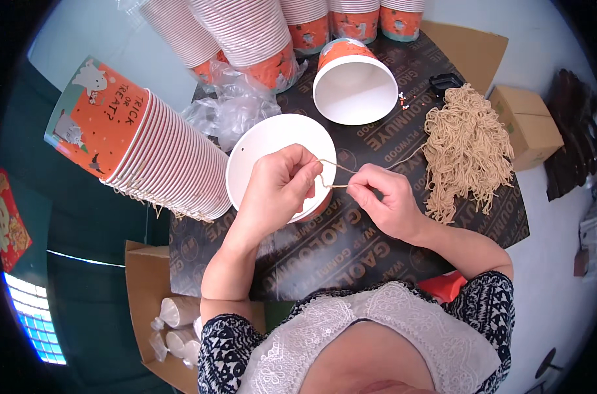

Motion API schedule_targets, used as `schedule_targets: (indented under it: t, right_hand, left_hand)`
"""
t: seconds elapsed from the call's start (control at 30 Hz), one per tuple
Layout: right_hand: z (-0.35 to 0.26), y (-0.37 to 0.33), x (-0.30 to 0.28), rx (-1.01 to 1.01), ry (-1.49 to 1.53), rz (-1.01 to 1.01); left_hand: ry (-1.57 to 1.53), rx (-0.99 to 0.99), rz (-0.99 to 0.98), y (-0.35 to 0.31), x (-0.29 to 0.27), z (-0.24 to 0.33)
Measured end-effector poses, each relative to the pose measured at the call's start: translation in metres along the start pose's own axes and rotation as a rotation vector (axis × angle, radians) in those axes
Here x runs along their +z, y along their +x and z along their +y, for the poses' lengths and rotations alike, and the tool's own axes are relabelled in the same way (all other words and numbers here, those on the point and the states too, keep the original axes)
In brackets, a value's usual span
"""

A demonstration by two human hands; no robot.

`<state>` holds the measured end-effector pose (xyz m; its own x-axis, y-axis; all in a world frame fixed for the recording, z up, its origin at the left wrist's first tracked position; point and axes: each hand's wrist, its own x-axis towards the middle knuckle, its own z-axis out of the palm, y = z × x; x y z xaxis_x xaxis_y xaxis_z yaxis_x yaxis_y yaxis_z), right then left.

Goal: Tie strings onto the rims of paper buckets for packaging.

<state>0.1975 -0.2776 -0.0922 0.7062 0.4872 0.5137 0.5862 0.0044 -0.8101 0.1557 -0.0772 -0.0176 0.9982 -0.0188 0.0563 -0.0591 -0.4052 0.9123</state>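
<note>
My left hand [282, 184] is closed in a pinch on a thin tan cord [336, 186], above the rim of a white-lined paper bucket [272, 131]. To its right, my right hand [389, 200] pinches the same cord between thumb and fingertips. Between the two hands the cord makes a small loop. The bucket stands open end up, with a small dark hole in its inner wall near the left rim. Whether the cord runs through the bucket's wall is hidden by my left hand. A heap of tan cords [469, 151] lies on the right of the table.
A tall leaning stack of nested orange buckets [173, 151] stands at left. Bagged bucket stacks [246, 39] line the back, beside crumpled clear plastic [236, 108]. One bucket [356, 88] lies tipped on the dark table [298, 262]. Cardboard boxes [525, 121] sit beyond the right edge.
</note>
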Motion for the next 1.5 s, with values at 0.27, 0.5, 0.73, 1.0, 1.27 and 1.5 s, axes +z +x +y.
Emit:
schedule_targets:
  t: [0.27,0.5,0.73,1.0,1.27,1.5]
  right_hand:
    - [0.005,0.000,0.002,0.067,0.064,0.034]
    - [0.001,0.001,0.005,0.085,0.087,0.000]
    - [0.005,0.003,0.004,-0.221,-0.071,0.123]
    - [-0.001,0.006,0.001,-0.290,-0.145,0.180]
    - [-0.001,-0.001,-0.001,-0.197,-0.028,0.076]
    - [0.002,-0.003,0.002,-0.120,0.227,0.037]
  left_hand:
    - [0.042,0.008,0.024,0.001,0.001,-0.002]
    - [0.107,0.041,0.019,-0.001,0.003,0.001]
    - [0.156,0.032,0.067,0.001,0.000,0.000]
    - [0.332,0.229,0.071,-0.007,0.008,-0.001]
    - [0.453,0.438,0.049,-0.010,0.011,0.003]
    - [0.440,0.427,0.014,-0.010,0.013,0.005]
